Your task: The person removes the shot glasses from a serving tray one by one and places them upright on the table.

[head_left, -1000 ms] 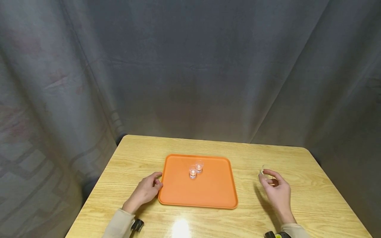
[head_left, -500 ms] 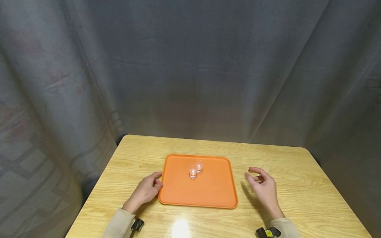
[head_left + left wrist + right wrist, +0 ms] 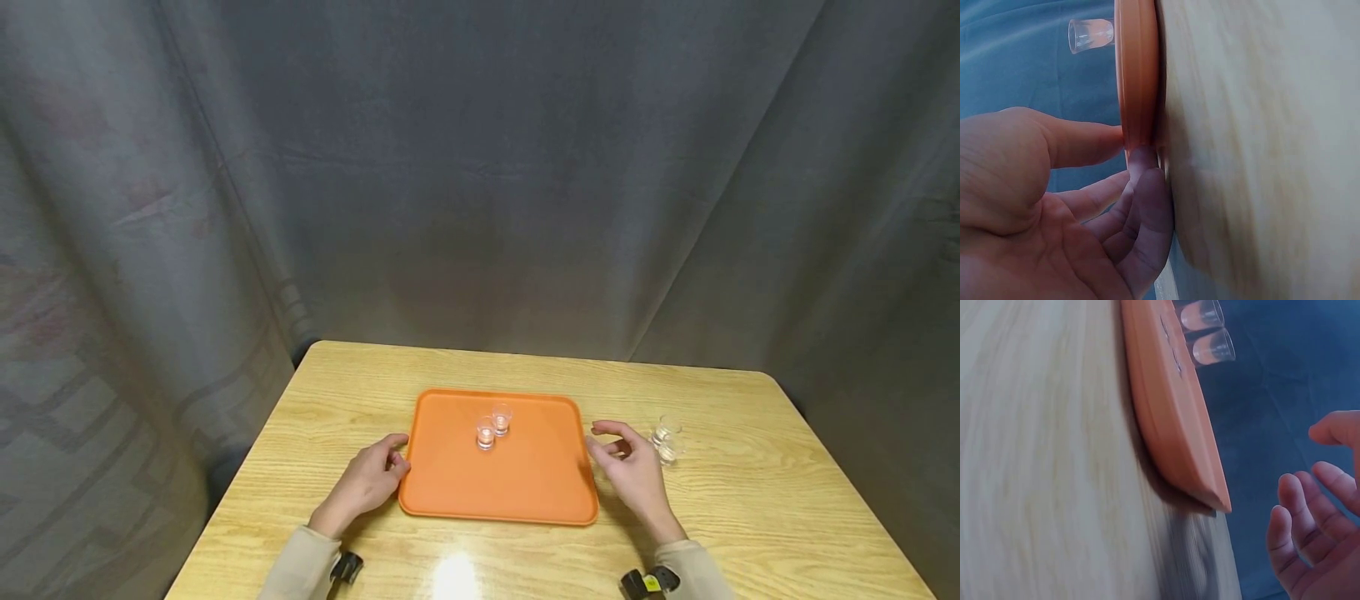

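In the head view, an orange tray (image 3: 525, 487) is lying at lower centre. The left hand (image 3: 369, 478) is pinching its left rim between thumb and fingers. The right hand (image 3: 637, 479), loosely bent and empty, is hovering just beside its right rim. Two clear cups (image 3: 486, 435) are standing on it; two other cups (image 3: 668, 452) are standing farther right.

The head camera looks forward and down from well back, taking in the whole orange tray (image 3: 517, 483), much of the counter (image 3: 360, 375) and the grey curtain (image 3: 480, 183) beyond. The left-wrist view is close, beside the left hand (image 3: 369, 479), turned so the counter stands upright at right; the right-wrist view, beside the right hand (image 3: 633, 475), puts it at left. Head and right-wrist views share both clear cups (image 3: 486, 433) on the tray.
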`<state>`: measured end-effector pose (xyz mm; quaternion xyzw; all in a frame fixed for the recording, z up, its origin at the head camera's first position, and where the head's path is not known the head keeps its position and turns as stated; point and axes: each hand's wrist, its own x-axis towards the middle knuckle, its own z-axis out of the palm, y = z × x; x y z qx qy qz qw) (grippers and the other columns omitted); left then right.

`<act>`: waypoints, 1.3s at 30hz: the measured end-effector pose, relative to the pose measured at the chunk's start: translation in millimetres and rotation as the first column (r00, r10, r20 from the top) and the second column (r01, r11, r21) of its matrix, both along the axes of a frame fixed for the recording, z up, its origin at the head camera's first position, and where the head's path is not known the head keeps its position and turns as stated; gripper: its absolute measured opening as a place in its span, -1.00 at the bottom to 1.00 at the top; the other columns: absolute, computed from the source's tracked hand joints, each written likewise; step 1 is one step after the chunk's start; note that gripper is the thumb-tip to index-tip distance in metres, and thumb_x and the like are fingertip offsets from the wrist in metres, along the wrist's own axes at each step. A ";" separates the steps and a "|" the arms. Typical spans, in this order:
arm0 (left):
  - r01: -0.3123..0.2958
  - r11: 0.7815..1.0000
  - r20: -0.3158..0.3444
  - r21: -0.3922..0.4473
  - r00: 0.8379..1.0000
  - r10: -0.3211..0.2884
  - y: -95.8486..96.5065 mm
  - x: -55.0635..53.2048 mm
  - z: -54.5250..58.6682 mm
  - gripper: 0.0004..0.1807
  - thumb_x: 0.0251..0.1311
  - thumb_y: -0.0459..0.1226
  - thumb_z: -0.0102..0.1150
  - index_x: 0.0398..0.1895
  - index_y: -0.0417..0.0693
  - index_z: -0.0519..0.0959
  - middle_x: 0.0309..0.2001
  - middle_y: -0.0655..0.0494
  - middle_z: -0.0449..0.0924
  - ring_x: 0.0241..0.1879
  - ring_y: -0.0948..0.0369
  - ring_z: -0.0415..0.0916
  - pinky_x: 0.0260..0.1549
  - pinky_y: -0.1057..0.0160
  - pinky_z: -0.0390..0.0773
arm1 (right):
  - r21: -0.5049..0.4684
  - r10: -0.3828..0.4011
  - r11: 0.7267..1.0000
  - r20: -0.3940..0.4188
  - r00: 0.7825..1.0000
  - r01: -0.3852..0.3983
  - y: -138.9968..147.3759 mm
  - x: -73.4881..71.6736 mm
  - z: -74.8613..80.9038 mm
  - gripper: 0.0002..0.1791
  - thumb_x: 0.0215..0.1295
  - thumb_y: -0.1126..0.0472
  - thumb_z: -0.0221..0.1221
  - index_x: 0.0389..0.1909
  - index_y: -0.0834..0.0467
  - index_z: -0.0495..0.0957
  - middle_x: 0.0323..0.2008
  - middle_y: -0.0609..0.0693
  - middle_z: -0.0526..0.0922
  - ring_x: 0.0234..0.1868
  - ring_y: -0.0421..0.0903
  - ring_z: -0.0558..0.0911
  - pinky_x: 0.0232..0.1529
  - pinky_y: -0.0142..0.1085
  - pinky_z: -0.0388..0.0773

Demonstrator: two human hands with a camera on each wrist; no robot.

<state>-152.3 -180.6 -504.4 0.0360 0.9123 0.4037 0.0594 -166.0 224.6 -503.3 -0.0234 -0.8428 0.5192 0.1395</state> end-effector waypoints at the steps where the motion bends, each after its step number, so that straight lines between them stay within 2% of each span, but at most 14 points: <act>1: 0.000 1.000 0.001 0.003 1.000 0.000 0.0 -0.1 -0.2 -0.52 0.47 -0.33 0.21 0.41 -0.24 0.53 -0.31 0.17 0.52 -0.36 0.25 0.38 -0.19 0.20 0.39 | -0.005 0.006 1.000 0.000 1.000 -0.006 -1.9 0.0 0.2 -0.69 0.29 0.31 0.44 0.04 0.26 0.75 -0.07 0.18 0.79 -0.41 -0.31 0.67 -0.47 -0.41 0.56; 7: 0.000 1.000 -0.006 0.009 1.000 0.000 0.1 -0.2 -2.3 -0.53 0.47 -0.35 0.21 0.39 -0.26 0.53 -0.32 0.18 0.52 -0.37 0.25 0.38 -0.26 0.27 0.37 | -0.011 0.047 0.999 -0.002 0.999 -0.047 -11.8 -0.3 3.6 -0.69 0.31 0.28 0.45 0.04 0.26 0.75 -0.07 0.21 0.78 -0.40 -0.29 0.68 -0.43 -0.39 0.61; 16: 0.003 1.000 -0.008 0.018 1.000 -0.003 -0.3 0.1 -2.7 -0.53 0.47 -0.35 0.21 0.39 -0.26 0.53 -0.29 0.17 0.54 -0.35 0.25 0.39 -0.24 0.25 0.39 | -0.046 0.079 0.996 0.037 0.996 -0.077 -28.3 -3.3 10.0 -0.69 0.28 0.26 0.48 0.02 0.24 0.76 -0.03 0.17 0.80 -0.34 -0.29 0.66 -0.39 -0.42 0.59; 23: 0.005 1.000 -0.013 0.016 1.000 -0.005 -0.5 -0.3 -2.8 -0.54 0.47 -0.34 0.21 0.39 -0.26 0.53 -0.30 0.19 0.54 -0.36 0.25 0.39 -0.25 0.26 0.38 | -0.104 0.111 0.989 0.068 0.991 -0.104 -41.6 -6.8 9.8 -0.68 0.28 0.27 0.48 0.02 0.27 0.75 -0.02 0.21 0.78 -0.43 -0.27 0.62 -0.48 -0.42 0.57; 32: 0.003 1.000 -0.009 0.006 1.000 -0.003 0.2 0.4 -2.7 -0.54 0.47 -0.35 0.21 0.38 -0.25 0.54 -0.30 0.18 0.54 -0.35 0.25 0.39 -0.24 0.25 0.39 | -0.097 0.151 0.985 0.084 0.985 -0.142 -54.9 -13.2 6.9 -0.68 0.26 0.30 0.47 0.02 0.28 0.74 -0.07 0.21 0.78 -0.48 -0.25 0.64 -0.49 -0.39 0.57; 39: 0.000 1.000 -0.006 0.000 1.000 0.000 0.6 0.2 -1.8 -0.54 0.48 -0.34 0.21 0.39 -0.25 0.54 -0.29 0.17 0.53 -0.35 0.25 0.38 -0.24 0.25 0.38 | -0.085 0.182 0.981 0.096 0.979 -0.174 -64.7 -16.3 8.0 -0.67 0.28 0.27 0.47 0.04 0.23 0.74 0.01 0.17 0.77 -0.44 -0.17 0.68 -0.49 -0.37 0.56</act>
